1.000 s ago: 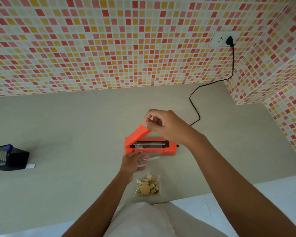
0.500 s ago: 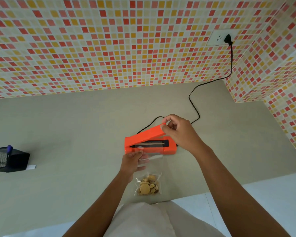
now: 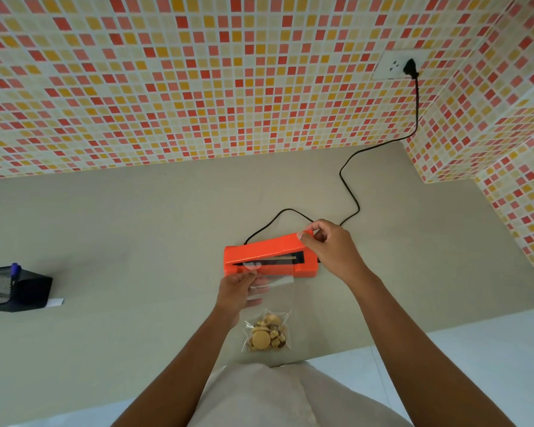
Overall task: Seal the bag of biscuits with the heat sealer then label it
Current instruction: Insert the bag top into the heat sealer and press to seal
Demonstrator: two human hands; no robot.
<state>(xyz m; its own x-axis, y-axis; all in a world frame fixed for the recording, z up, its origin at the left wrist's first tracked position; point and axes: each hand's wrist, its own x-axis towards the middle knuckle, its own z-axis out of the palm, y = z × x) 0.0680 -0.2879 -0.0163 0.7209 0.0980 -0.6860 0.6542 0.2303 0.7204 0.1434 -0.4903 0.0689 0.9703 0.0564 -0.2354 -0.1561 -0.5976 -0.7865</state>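
Observation:
An orange heat sealer (image 3: 261, 252) lies on the beige counter (image 3: 121, 235), its lid almost down over the black sealing strip. My right hand (image 3: 330, 246) grips the free right end of the lid. A clear plastic bag (image 3: 270, 322) with round biscuits at its bottom lies in front of the sealer, its open top edge laid across the strip. My left hand (image 3: 239, 291) pinches the bag's upper left part, just in front of the sealer.
A black power cord (image 3: 349, 192) runs from the sealer's back to a wall socket (image 3: 398, 65) at the upper right. A black mesh pen holder (image 3: 13, 289) with a blue pen stands at the far left, a white label strip (image 3: 56, 302) beside it. The counter's front edge is close behind the bag.
My right hand has swung the sealer's lid down from a steep raised angle to nearly flat over the bag's top. My left hand kept holding the bag in place.

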